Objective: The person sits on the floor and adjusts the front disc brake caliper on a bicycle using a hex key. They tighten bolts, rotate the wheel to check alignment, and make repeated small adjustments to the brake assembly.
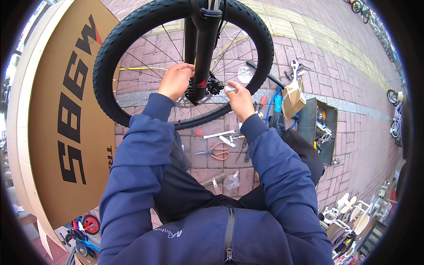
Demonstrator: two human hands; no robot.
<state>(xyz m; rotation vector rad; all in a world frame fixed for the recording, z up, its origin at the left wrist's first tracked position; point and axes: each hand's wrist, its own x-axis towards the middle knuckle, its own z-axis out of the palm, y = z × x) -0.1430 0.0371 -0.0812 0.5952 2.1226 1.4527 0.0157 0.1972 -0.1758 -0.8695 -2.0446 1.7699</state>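
A front bicycle wheel with a black knobby tire (104,84) stands before me in a black suspension fork (204,48). My left hand (176,81) is at the left of the fork's lower end, fingers bent together against the hub area; their tips are partly hidden. To the right of the black disc brake caliper (215,85), my right hand (240,101) has its thumb and index finger close together. Something small and pale shows at those fingertips, too small to name. The brake rotor (185,104) sits behind the fork leg.
A large brown cardboard box (48,132) stands close on the left. On the brick paving lie orange-handled scissors (219,151), a wrench (219,134) and a red-handled screwdriver (263,101). A metal toolbox (308,119) stands to the right, beside a small cardboard piece (292,102).
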